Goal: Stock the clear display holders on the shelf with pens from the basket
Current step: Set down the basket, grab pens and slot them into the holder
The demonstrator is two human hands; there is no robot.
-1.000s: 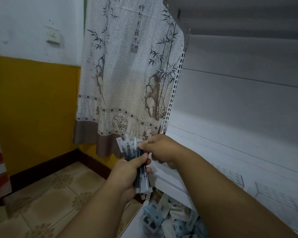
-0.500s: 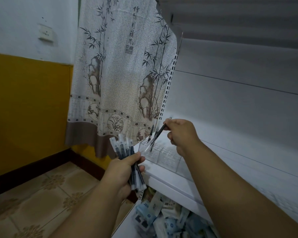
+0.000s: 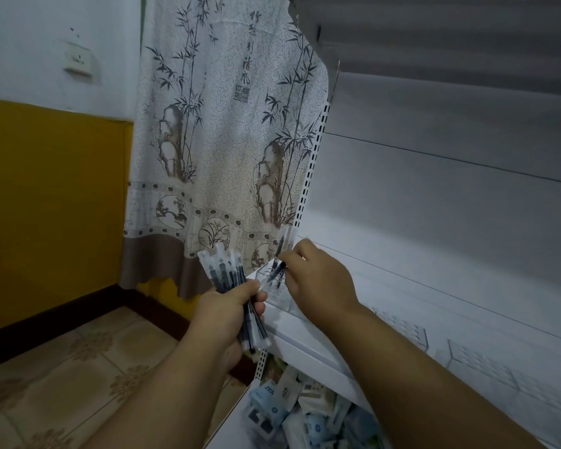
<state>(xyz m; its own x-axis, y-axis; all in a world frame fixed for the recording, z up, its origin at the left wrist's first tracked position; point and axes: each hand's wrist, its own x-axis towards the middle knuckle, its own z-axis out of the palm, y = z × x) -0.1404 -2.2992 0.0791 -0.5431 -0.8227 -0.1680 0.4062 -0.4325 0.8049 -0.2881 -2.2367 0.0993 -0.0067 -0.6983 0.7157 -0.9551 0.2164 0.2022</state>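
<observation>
The right hand's fingers (image 3: 287, 259) pinch a single pen (image 3: 274, 272), tilted with its tip down into the clear display holder (image 3: 274, 286) at the left end of the white shelf (image 3: 305, 325); another pen (image 3: 280, 246) stands upright in that holder just behind. The right hand (image 3: 318, 277) is turned knuckles-up over the holder, its forearm running down to the lower right and hiding much of the shelf's front edge. Just to the left, the left hand (image 3: 225, 314) grips a bundle of pens (image 3: 232, 286), its thumb curled across them and their clear caps fanning upward, close beside the holder without touching it. Further clear holders (image 3: 402, 332) sit along the shelf to the right. Below the shelf lies a heap of small packets (image 3: 305, 413); no basket can be made out. Behind the hands hangs a bamboo-print curtain (image 3: 224, 140) beside the slotted shelf upright (image 3: 308, 176), with a yellow wall (image 3: 52, 196) and tiled floor (image 3: 62, 384) at left. Compared with half a second earlier, the right hand has dropped lower and nearer the holder, bringing the pen down into it, while the left hand's bundle has stayed put.
</observation>
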